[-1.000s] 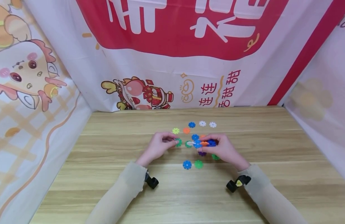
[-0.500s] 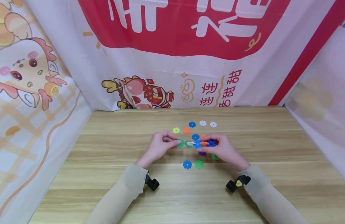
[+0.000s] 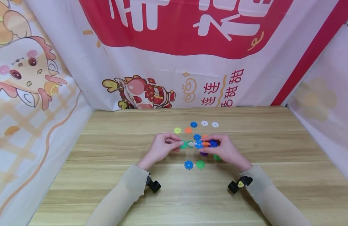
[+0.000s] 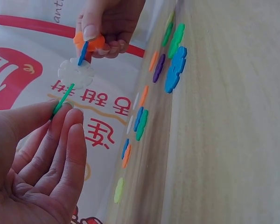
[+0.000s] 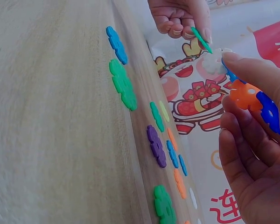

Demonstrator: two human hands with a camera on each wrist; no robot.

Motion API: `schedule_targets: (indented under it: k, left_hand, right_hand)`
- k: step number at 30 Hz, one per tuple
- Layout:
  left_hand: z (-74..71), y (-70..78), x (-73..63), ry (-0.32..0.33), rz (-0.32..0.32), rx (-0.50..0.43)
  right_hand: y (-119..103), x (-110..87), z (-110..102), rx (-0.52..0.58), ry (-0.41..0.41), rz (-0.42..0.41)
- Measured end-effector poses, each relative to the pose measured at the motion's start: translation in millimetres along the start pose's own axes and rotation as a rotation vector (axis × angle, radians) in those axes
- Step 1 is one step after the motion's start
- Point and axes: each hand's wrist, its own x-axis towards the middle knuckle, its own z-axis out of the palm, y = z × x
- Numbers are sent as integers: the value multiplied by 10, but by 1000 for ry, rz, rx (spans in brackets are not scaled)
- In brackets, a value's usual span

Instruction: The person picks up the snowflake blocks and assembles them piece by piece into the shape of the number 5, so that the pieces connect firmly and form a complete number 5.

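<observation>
My left hand (image 3: 165,144) pinches a green notched building disc (image 4: 61,101) between thumb and fingertips. In the left wrist view, its edge meets the rim of a white notched disc (image 4: 74,74). My right hand (image 3: 223,149) grips a short chain of linked discs. The white disc forms its left end, followed by a blue disc (image 3: 199,144), an orange disc (image 5: 245,94) and a dark blue disc (image 5: 269,113). Thumb and fingers partly cover the blue and orange ones. Both hands are raised above the table, facing each other.
Loose notched discs lie flat on the wooden table (image 3: 174,197). A blue disc (image 3: 189,164) and a green disc (image 3: 200,164) are nearest me. A purple disc (image 5: 156,146) lies below the right hand; yellow (image 3: 177,130), orange and white ones lie farther back. Printed cloth (image 3: 174,75) hangs behind.
My left hand has shifted slightly right, bringing the green disc up to the white end of the chain. The right hand stays in about the same place.
</observation>
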Motion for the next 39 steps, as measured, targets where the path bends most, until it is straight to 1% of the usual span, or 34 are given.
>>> schedule_targets:
  k: [4,8,15,22,27,33,39]
  left_hand:
    - [6,12,-2,-10,12,-1]
    - [21,-10,5,-18,15,2]
    - [49,-39,13,-24,26,24]
    - [54,-19,5,-38,-6,-19]
    - [49,-4,10,-41,-15,-33]
    - [44,16,12,-34,-23,-54]
    - [54,43,9,-15,-22,-44]
  right_hand:
    - [-8,0,-2,-1,1,-10]
    - [-7,-4,4,6,-2,-22]
    - [11,-11,27,15,-16,-8]
    - [28,-3,39,17,-22,-32]
    - [20,-6,48,33,-18,-33]
    - [24,-1,70,56,-15,-24]
    - [-1,-2,69,57,-5,-36]
